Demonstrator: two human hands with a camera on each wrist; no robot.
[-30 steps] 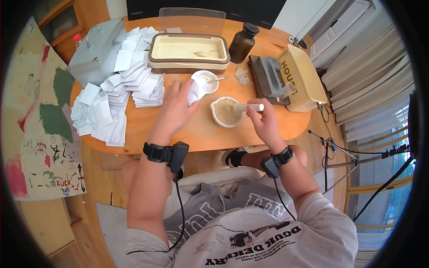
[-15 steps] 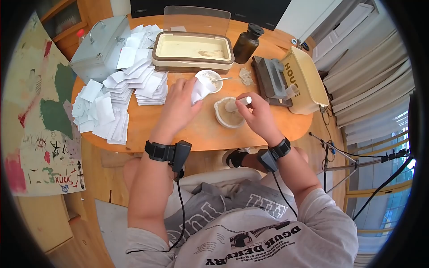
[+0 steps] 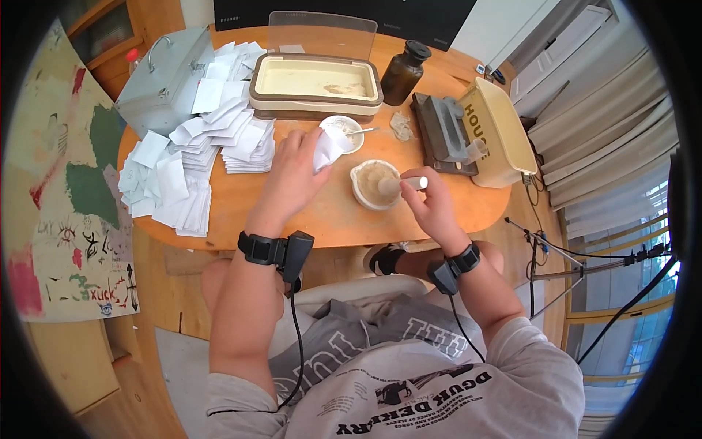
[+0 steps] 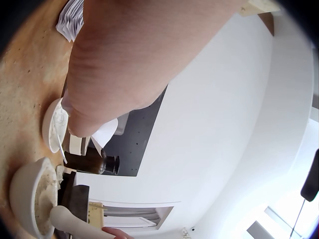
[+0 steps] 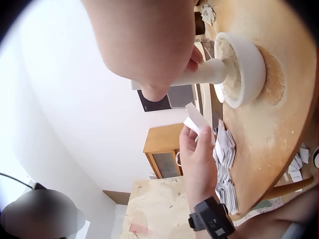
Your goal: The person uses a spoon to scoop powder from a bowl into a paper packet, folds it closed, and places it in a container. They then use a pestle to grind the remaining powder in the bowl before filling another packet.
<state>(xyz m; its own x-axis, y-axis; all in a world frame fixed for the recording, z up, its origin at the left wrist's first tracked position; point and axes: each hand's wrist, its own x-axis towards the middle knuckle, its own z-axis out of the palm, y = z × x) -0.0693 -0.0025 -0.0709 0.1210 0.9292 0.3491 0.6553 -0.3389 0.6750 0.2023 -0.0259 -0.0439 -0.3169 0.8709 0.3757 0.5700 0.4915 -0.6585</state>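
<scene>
My left hand (image 3: 292, 162) pinches a folded white paper (image 3: 330, 147) between thumb and fingers, close by a small white bowl (image 3: 357, 146) of pale powder with a spoon in it. In my right hand (image 3: 436, 208) is the white pestle (image 3: 414, 182), gripped by its handle and tilted toward me. The pestle's rounded head (image 5: 215, 71) sits in beige powder inside a white mortar (image 5: 255, 69), which stands on the table. From the right wrist view, the paper (image 5: 197, 117) sticks up out of the left hand's fingertips.
Piles of folded white papers (image 3: 172, 183) lie at left, beside a grey metal case (image 3: 164, 84). Behind the bowls stands a cream and brown box (image 3: 314, 108) with its clear lid raised. A dark bottle (image 3: 403, 73), a grey device (image 3: 442, 132) and a cream bin (image 3: 497, 132) stand at right.
The right hand first swung the pestle up and leftward, then brought it back down and right, tilted over the mortar's rim. The left hand keeps its paper in nearly the same place.
</scene>
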